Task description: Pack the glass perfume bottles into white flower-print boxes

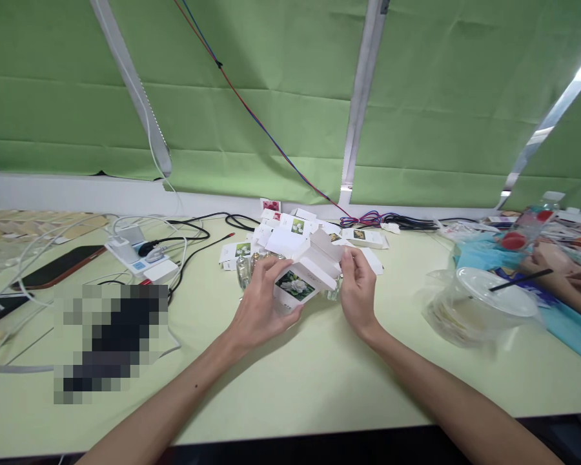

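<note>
Both hands hold one small white carton (304, 274) with a white flower picture on its side, above the pale green table (290, 381). My left hand (264, 303) grips its near left end. My right hand (357, 289) pinches its open flap at the right. Small glass bottles (244, 270) stand just behind my left hand. Behind them lies a heap of similar white cartons (300, 232), some flat, some with flower pictures.
A power strip with plugs and cables (140, 255) and a dark phone (61, 266) lie at the left. A lidded plastic cup in a bag (479, 303) stands at the right, beside another person's hand (556, 261). Green blinds hang behind the table.
</note>
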Available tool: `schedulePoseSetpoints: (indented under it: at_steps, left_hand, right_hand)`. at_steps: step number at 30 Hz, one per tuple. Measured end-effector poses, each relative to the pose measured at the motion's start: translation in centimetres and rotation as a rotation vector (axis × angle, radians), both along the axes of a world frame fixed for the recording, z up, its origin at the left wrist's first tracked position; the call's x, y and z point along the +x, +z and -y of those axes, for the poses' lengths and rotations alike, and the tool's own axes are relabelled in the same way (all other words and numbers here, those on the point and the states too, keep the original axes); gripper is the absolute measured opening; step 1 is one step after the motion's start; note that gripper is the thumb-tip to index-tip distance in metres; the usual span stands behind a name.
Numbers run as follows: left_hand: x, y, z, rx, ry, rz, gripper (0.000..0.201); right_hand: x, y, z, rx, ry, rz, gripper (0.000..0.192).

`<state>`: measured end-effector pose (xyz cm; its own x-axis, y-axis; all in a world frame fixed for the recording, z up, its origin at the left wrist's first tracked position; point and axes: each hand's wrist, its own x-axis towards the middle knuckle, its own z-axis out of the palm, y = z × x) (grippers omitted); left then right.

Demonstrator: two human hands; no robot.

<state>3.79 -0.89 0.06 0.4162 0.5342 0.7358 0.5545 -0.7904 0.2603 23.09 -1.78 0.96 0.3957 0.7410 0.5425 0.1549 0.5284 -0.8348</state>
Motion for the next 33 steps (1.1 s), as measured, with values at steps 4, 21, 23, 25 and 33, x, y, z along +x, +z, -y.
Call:
schedulePoseSetpoints:
  at_steps: [4, 21, 23, 25, 33]
  left_hand:
    - [0.0, 0.08, 0.08, 0.002, 0.005, -0.003, 0.086]
    - [0.03, 0.1, 0.06, 0.018, -0.009, 0.008, 0.086]
    - [0.05, 0.1, 0.04, 0.017, -0.008, 0.01, 0.087]
    - [0.06, 0.08, 0.03, 0.014, -0.009, 0.011, 0.087]
    - [0.07, 0.1, 0.08, 0.024, -0.011, 0.015, 0.087]
  right_hand:
    - [0.09, -0.07, -0.16, -0.002, 0.0, 0.013, 0.034]
    - [-0.11, -0.13, 0.0, -0.06, 0.053, -0.028, 0.032]
    - [-0.12, -0.09, 0.01, -0.058, 0.055, -0.03, 0.031]
    - [-0.16, -0.02, 0.06, -0.057, 0.055, -0.028, 0.031]
    - [-0.25, -0.04, 0.11, -0.049, 0.064, -0.012, 0.029]
